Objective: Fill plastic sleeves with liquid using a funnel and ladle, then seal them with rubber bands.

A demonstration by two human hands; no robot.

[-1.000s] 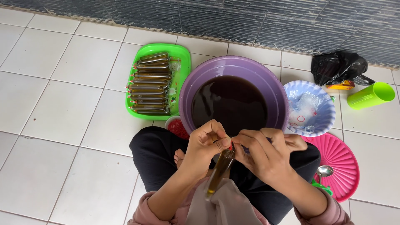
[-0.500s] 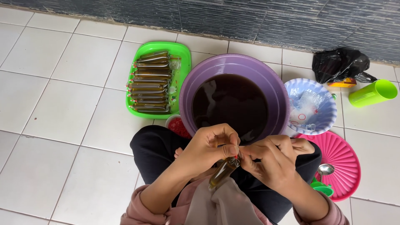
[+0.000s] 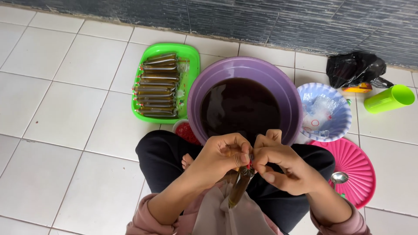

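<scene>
While both hands, left [image 3: 224, 156] and right [image 3: 283, 165], grip one filled pouch [image 3: 239, 189], eleven-odd pouches [image 3: 159, 85] fill one green tray [image 3: 191, 56].

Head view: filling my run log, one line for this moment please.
left hand: pinching pouch top | right hand: at red tie | pouch: hangs over lap | basin: dark liquid | tray: filled pouches

Both hands [image 3: 250, 161] pinched together, fingertips touching
</scene>
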